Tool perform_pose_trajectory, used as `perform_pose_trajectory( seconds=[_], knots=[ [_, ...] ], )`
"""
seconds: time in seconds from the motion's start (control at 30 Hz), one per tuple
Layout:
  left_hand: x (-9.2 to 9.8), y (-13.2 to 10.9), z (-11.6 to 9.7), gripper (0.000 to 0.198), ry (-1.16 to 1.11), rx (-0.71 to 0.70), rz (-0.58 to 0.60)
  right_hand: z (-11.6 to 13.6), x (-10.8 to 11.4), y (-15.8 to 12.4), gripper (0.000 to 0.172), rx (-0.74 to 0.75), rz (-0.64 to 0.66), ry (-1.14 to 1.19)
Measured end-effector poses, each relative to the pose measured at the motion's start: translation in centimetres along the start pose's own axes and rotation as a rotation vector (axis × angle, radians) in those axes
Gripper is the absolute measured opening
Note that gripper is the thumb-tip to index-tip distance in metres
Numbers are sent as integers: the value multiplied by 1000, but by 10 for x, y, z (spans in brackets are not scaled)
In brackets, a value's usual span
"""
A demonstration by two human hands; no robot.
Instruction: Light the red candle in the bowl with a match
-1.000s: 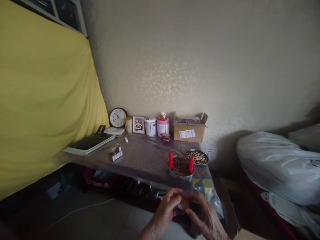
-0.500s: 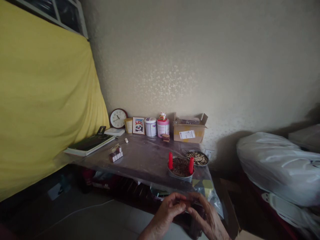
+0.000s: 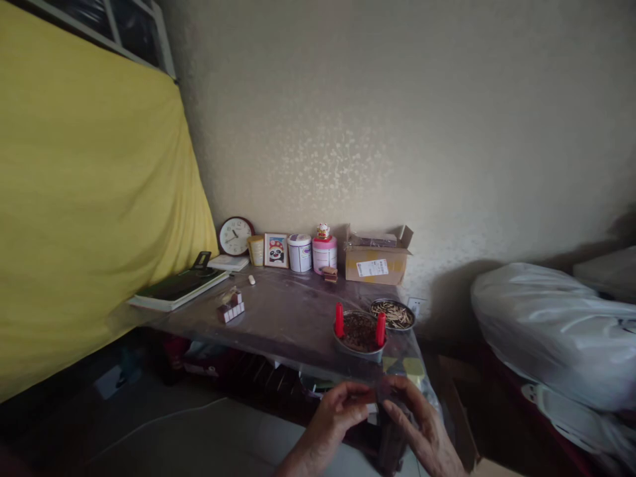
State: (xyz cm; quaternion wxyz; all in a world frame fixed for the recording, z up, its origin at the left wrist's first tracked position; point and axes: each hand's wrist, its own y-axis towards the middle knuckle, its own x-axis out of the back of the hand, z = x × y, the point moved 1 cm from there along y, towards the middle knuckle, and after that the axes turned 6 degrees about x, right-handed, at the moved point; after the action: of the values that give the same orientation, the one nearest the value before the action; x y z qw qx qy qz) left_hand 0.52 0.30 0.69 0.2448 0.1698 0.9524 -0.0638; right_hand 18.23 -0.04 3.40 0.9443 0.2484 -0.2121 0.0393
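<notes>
My left hand [image 3: 342, 414] is closed, thumb against fingers, on a small reddish-brown box with a pale edge, apparently a matchbox [image 3: 371, 409]; the fingers hide most of it. Just to its right is my right hand [image 3: 420, 421], fingers curved and apart from the thumb, with nothing visible between them. Both hands are in front of the table's near edge. Beyond them stands a round tin [image 3: 358, 354] of dark brown bits, with two red upright clips [image 3: 339, 320] on its rim. Behind it a second tin [image 3: 392, 314] holds loose matchsticks.
On the table [image 3: 283, 305] lie a cluster of small matchboxes [image 3: 231, 309] and a large book [image 3: 179, 289]. Along the wall stand a clock [image 3: 236, 236], canisters [image 3: 299, 254] and a cardboard box [image 3: 375, 265]. White plastic bags [image 3: 541, 331] bulge at the right.
My right hand has moved a little to the right, off the small box, and its fingers have parted. My left hand keeps hold of the box.
</notes>
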Motion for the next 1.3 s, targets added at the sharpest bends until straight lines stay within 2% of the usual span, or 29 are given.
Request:
perform_pose_trajectory(
  seconds=[0.13,0.27,0.43,0.53,0.73,0.97,1.3],
  knots=[
    [-1,0,-4,19,-113,4,-35,-8,1,5,44,-75,-150,151],
    [-5,-2,-7,17,-183,14,-31,-17,3,7,40,-168,-212,300],
    [-5,-3,-5,20,-210,30,-13,-20,6,7,35,-174,-298,297],
    [-5,-2,-4,22,-207,17,27,-17,6,7,31,-183,-292,303],
    [-5,-2,-4,18,-195,34,14,-14,4,7,27,-158,-274,335],
    [-5,0,-1,15,-182,25,-2,-12,-3,6,33,-92,-227,235],
    [-6,-1,1,14,-150,40,-23,-21,-6,-2,24,-23,-139,74]
  ],
)
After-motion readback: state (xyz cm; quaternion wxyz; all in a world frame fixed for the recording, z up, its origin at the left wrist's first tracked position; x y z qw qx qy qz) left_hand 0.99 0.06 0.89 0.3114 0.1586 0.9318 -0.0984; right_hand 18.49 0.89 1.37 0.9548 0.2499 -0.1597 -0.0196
